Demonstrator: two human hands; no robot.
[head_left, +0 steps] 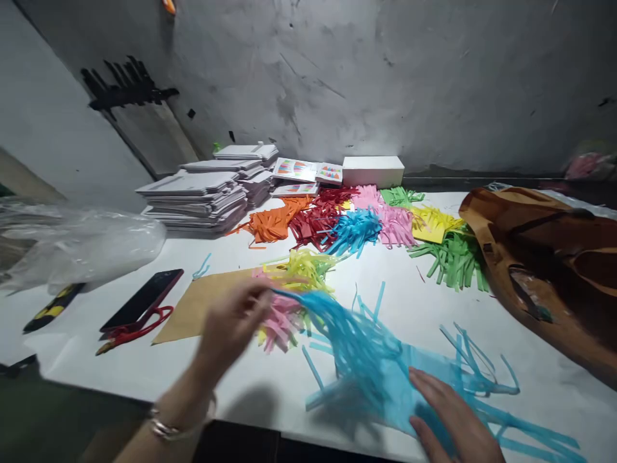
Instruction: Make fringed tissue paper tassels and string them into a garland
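Note:
My left hand, slightly blurred, is closed on the twisted end of a light-blue tissue paper tassel. The tassel's strips fan out to the right and hang over the white tabletop. My right hand, fingers stretched with the thumb apart, is at the flat light-blue tissue paper at the lower right; whether it presses on it I cannot tell. Loose blue strips spread around that sheet. Behind my left hand lie a pink fringe and a pale yellow fringe, partly over brown paper.
Fringed paper bundles, including orange and blue, lie along the back. Stacked white sheets or cards and a white box stand near the wall. A brown bag is at right; a phone and a plastic bag at left.

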